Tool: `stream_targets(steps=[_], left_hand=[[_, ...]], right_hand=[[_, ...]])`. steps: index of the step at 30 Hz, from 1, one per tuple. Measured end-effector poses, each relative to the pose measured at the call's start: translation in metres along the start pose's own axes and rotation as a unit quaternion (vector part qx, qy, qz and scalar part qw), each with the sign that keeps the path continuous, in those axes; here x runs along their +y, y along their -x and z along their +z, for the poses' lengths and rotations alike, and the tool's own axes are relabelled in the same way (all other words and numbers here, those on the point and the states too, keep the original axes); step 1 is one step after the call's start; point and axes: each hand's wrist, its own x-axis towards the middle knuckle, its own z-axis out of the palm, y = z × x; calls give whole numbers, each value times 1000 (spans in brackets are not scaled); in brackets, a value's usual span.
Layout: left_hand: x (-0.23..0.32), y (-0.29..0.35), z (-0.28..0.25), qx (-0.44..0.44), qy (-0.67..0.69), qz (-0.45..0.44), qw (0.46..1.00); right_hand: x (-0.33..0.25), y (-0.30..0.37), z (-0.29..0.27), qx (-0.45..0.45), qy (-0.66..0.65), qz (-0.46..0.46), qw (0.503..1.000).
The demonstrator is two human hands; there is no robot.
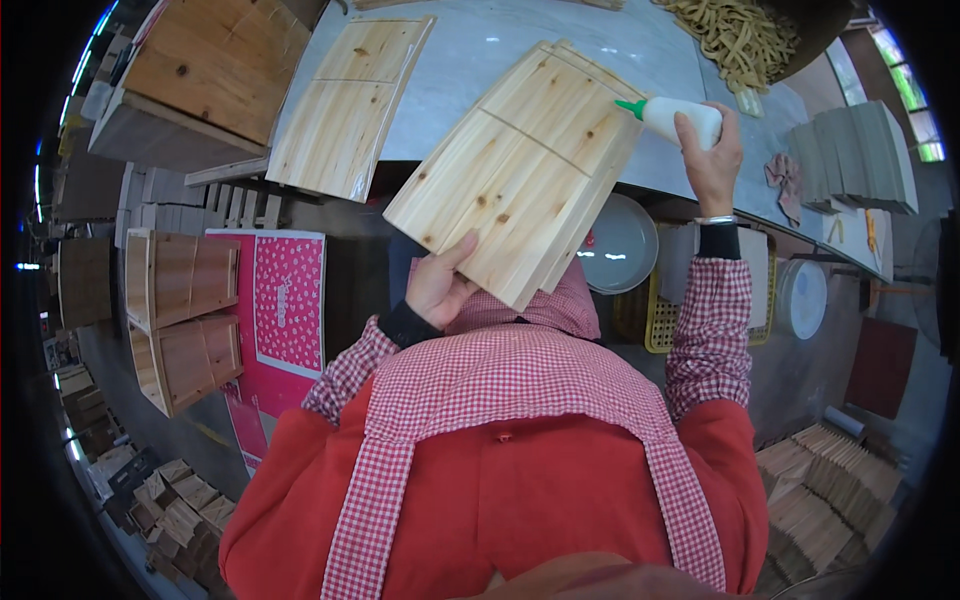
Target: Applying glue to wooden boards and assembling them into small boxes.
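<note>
A stack of pale knotty wooden panels (510, 170) slants out over the table's front edge, its top panel crossed by a narrow groove. My left hand (443, 285) grips the near left corner of this stack, thumb on top and the other fingers underneath. In my right hand (712, 155) is a white squeeze bottle (680, 120) with a green nozzle, tipped sideways. The nozzle points left, at the right edge of the top panel near the groove's far end; whether it touches the wood I cannot tell.
Another grooved panel (345, 105) lies on the pale table (450, 80) to the left, beside a wooden box (215, 70). Wood strips (735, 40) heap at the far right, near grey boards (850, 155). Below are a round basin (617, 245) and a yellow crate (660, 320).
</note>
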Motion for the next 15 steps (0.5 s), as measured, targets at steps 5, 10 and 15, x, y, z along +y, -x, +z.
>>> stream_targets(steps=[5,10,15], left_hand=[[-5,-11,7,-19,9,15,1000],[-7,-16,7,-37,-12,15,999],[-6,-11,11,-31,-14,14,999]], right_hand=[[-30,25,61,-28,-150,65,986],[-56,24,100,-15,-118,-12,993],[-59,20,103,-53,-101,-52,992]])
